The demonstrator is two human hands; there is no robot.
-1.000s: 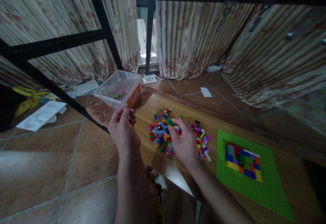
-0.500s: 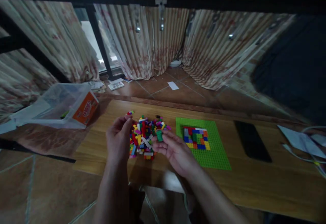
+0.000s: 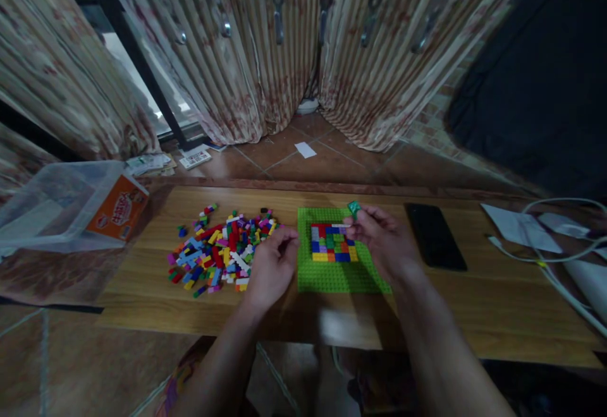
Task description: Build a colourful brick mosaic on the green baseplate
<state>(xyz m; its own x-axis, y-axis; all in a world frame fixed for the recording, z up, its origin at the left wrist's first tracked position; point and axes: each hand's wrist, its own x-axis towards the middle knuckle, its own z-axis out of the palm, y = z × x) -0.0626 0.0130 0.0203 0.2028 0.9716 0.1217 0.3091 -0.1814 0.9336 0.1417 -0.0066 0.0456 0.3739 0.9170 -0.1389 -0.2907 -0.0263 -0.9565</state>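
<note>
My right hand (image 3: 386, 240) pinches a green brick (image 3: 353, 208) between thumb and fingertips, above the far right part of the green baseplate (image 3: 341, 281). On the baseplate a block of coloured bricks (image 3: 334, 254) is built up, with red, blue, yellow, orange and green pieces; my right fingers hide part of its right side. My left hand (image 3: 274, 265) is closed, thumb against curled fingers, at the baseplate's left edge. Whether anything small is in it, I cannot make out. Just left of it, a heap of loose bricks (image 3: 218, 249) lies spread on the wooden table (image 3: 303, 319).
Right of the baseplate lies a black phone (image 3: 435, 235). White cables (image 3: 554, 265) and papers (image 3: 519, 226) cover the table's right end. A clear plastic bin (image 3: 71, 183) with an orange label stands beyond the table's left end. Curtains (image 3: 265, 76) hang behind.
My view has turned right. Both hands have moved right, from over the brick heap to the baseplate; the right one carries the green brick along.
</note>
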